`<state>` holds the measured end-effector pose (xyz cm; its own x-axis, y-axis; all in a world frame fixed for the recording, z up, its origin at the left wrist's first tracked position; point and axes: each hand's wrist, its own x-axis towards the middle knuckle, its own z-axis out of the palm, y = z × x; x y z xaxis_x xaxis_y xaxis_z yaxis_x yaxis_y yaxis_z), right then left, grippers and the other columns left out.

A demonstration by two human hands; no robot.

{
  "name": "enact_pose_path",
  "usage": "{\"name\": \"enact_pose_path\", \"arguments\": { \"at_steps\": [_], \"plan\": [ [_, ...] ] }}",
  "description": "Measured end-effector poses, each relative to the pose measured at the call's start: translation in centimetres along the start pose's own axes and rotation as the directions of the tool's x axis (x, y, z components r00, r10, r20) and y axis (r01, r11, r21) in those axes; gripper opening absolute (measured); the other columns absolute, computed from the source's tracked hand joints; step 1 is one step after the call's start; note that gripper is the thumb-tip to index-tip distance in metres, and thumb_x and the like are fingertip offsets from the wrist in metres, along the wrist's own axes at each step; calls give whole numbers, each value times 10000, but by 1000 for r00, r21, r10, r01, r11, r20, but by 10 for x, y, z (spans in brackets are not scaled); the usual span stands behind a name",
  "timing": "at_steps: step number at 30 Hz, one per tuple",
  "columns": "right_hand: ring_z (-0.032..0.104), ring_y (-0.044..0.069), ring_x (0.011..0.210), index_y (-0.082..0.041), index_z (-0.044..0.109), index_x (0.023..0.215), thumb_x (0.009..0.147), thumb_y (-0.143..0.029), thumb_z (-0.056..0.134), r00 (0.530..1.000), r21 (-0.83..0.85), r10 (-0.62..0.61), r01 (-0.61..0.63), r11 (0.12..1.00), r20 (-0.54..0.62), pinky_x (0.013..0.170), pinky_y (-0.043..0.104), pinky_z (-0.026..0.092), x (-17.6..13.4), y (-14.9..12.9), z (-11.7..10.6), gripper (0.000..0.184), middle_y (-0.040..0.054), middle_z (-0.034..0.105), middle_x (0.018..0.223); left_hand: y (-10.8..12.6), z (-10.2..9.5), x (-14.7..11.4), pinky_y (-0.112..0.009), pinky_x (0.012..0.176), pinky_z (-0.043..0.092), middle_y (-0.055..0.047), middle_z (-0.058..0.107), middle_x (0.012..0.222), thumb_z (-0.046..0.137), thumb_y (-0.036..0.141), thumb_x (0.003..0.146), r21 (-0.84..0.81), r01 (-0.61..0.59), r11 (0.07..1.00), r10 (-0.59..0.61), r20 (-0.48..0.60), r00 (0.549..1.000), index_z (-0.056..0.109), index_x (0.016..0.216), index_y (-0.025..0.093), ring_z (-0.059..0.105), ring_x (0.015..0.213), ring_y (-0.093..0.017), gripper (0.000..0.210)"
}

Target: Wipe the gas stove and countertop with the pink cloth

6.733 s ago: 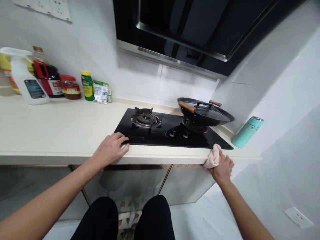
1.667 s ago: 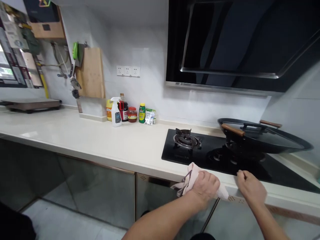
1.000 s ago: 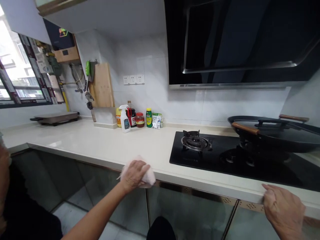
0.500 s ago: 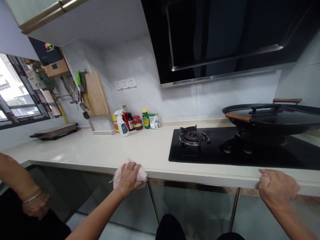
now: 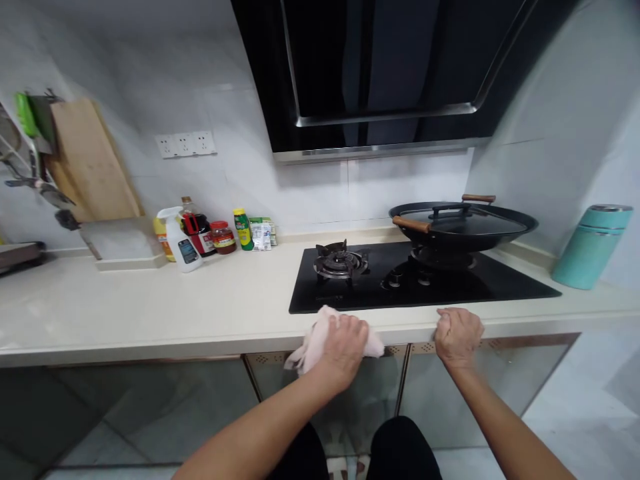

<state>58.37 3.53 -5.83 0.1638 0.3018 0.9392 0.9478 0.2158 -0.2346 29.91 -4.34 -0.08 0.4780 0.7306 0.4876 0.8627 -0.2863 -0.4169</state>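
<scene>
And the left hand (image 5: 346,341) grips the cloth (image 5: 313,343) over the front edge of the bench (image 5: 220,307), before the hob (image 5: 360,298); right hand (image 5: 459,332) curled at the edge. Best press flat, stroke evenly!

Stove (image 5: 363,290) on the desk (image 5: 225,300) — wok (image 5: 450,244) placed on its right side.
The cloth (image 5: 313,345) is held under the left hand (image 5: 347,350) at the desk's front edge, before the stove; the right hand (image 5: 459,335) is placed farther right. The flask (image 5: 593,250) is set right of the stove, the spray bottle (image 5: 181,245) left.
</scene>
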Motion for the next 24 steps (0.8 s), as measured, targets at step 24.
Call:
{"name": "enact_pose_path", "arguments": {
  "at_steps": [24],
  "plan": [
    [654,324,830,-193,733,917,938,-349,341,959,13,-213,214,977,186,715,446,457,-2,42,-14,423,138,739,938,-12,8,-17,-497,972,387,-119,614,1082,536,297,968,0,-193,981,190,-164,968,519,1355,148,568,1009,-279,415]
  ]
}}
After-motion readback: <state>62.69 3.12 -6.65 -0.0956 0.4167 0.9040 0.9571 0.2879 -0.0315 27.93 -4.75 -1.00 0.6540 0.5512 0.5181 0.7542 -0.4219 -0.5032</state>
